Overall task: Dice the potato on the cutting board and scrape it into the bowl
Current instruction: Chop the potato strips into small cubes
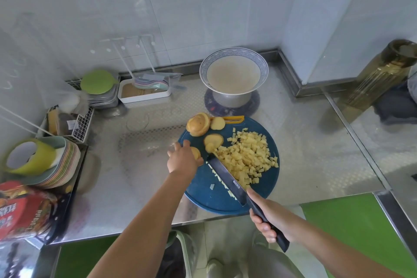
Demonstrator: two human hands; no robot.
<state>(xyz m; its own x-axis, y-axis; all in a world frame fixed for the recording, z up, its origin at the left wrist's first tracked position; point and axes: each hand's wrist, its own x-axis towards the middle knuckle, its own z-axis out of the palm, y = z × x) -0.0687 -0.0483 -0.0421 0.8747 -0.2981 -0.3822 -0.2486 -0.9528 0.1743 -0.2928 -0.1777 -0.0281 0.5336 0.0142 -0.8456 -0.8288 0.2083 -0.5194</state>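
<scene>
- The left arm comes in bare from the lower left, with the forearm stretched forward across the worktop's (140, 192) front edge.
- The left hand (183, 158) is back up at the cutting board's (203, 198) left edge, pinching a potato slice (195, 152).
- The right hand (269, 218) grips the knife (228, 178) by its handle at the board's near edge, forefinger extended toward the blade.

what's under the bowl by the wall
The bowl rests on a metal container, which stands on a round dark mat. The bowl covers the container's mouth, so its contents cannot be seen.
</scene>
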